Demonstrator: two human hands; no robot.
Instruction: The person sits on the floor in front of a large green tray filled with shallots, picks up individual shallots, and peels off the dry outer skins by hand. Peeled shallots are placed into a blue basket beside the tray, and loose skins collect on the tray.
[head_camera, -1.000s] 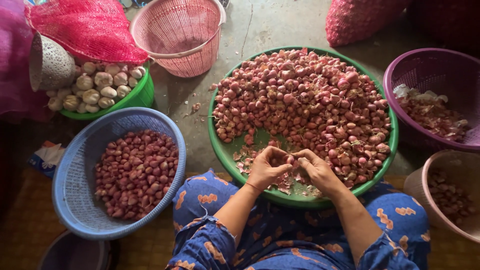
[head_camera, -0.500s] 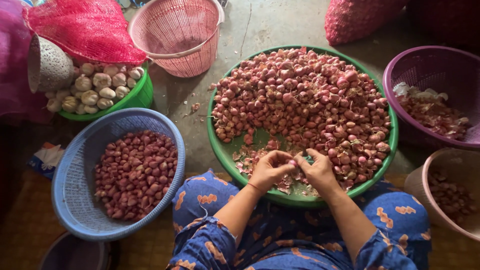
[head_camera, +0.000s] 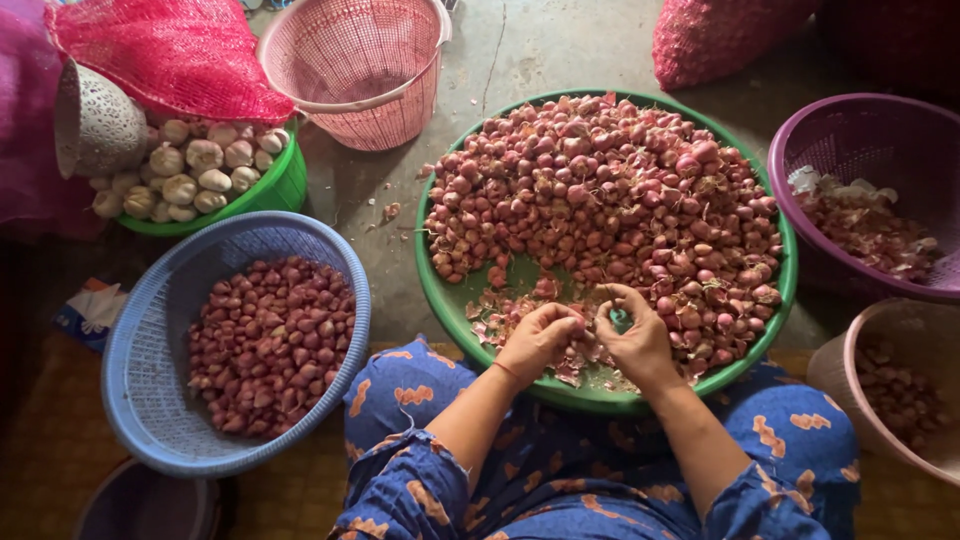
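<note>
Head view: left hand (head_camera: 537, 340) and right hand (head_camera: 637, 338) meet, fingers curled, over the near rim of the green tray (head_camera: 455, 300), pinching one shallot (head_camera: 578, 322) between them (what the right hand grips is unclear); loose skins (head_camera: 500, 318) lie beside.

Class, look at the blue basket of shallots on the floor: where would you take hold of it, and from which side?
Probably grip the blue basket by its broad rolled rim, two hands on opposite bare edges, coming from above. The rim flares outward all round; the peeled shallots sit low in the middle, leaving the wall free. The left hand and right hand are busy over the green tray.
</note>
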